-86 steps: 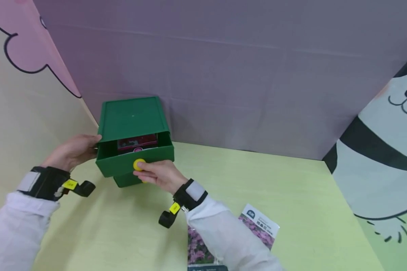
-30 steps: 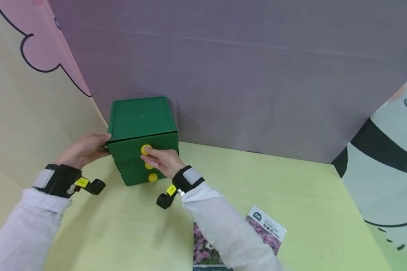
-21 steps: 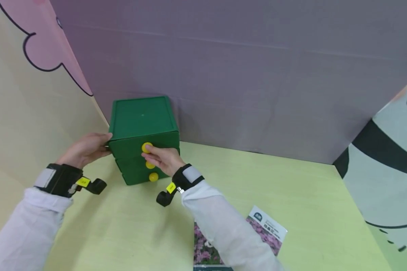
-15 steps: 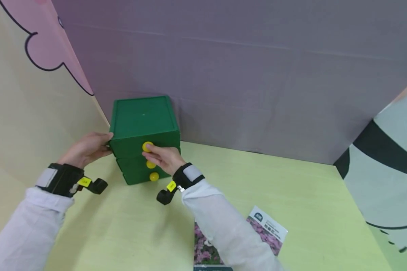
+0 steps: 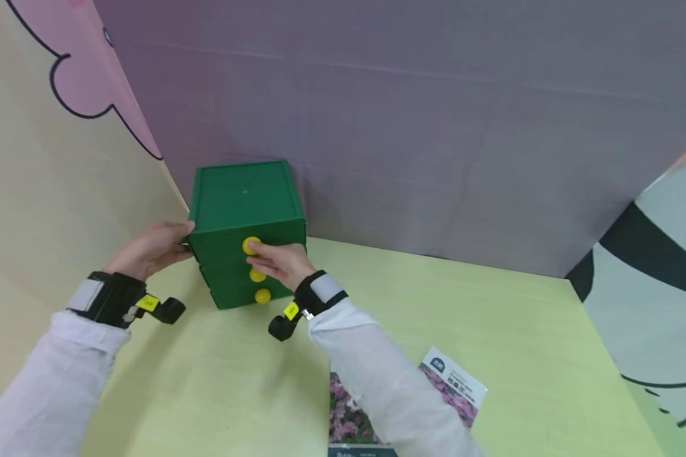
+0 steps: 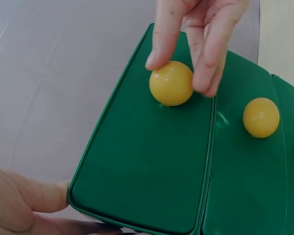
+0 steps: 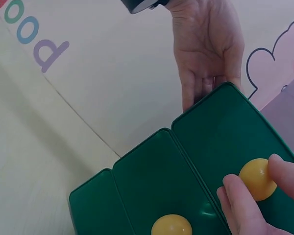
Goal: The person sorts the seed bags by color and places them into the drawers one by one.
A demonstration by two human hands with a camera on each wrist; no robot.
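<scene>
Green three-drawer box [image 5: 246,209] at desk [image 5: 491,330] back-left corner, drawers flush. Right hand [image 5: 280,263] pinches top yellow knob [image 5: 251,245]; left hand [image 5: 151,249] flat, fingers straight, bracing box side. Tip: push knob straight in, brace firm so box doesn't skid.

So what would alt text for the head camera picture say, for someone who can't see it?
A person's right hand pinches the top yellow knob of a small green three-drawer chest, while the left hand steadies its side. A flower-print packet lies on the pale green table.
</scene>
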